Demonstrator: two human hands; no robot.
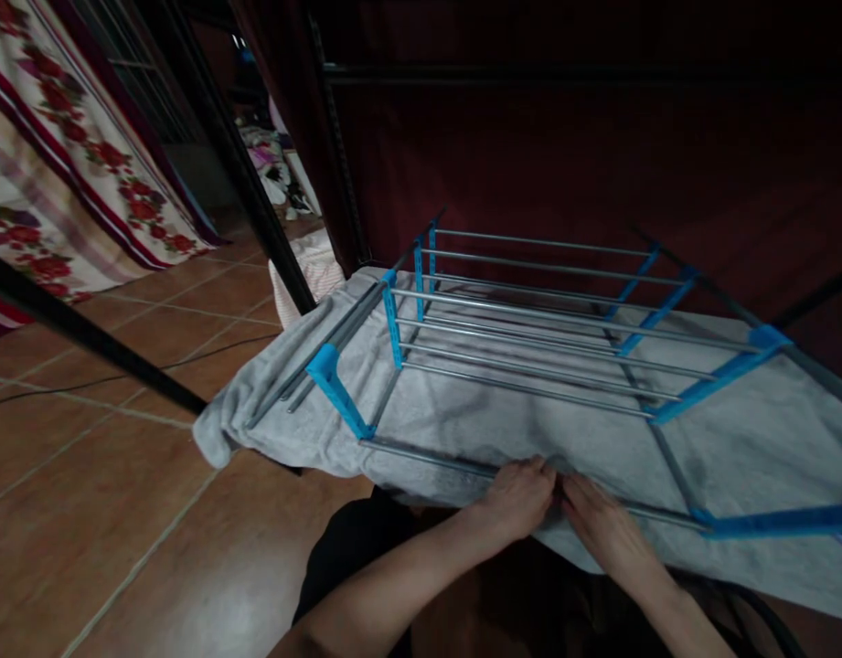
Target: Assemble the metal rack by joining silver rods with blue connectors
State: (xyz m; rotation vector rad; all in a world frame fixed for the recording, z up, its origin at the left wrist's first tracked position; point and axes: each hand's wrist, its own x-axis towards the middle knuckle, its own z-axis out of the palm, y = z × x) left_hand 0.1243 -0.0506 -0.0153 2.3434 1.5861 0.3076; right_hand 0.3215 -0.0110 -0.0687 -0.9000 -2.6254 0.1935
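Observation:
A rack of grey metal rods (571, 315) and blue plastic brackets (342, 397) rests on a grey cloth (462, 420). My left hand (523, 498) is closed round the front lower rod (427, 457), close to its middle. Right beside it, my right hand (599, 512) lies over the same rod with its fingers pressed together. The rod's part between and beneath my hands is hidden. Several loose rods (325, 352) lie at the rack's left end, by the upper blue bracket.
Dark metal posts (235, 155) frame the left side. A flowered curtain (84, 137) hangs at far left above the tiled floor (119, 493), where a thin cable (160, 368) runs. A dark red panel (564, 155) stands behind the rack; a striped cloth (314, 265) hangs beside the post.

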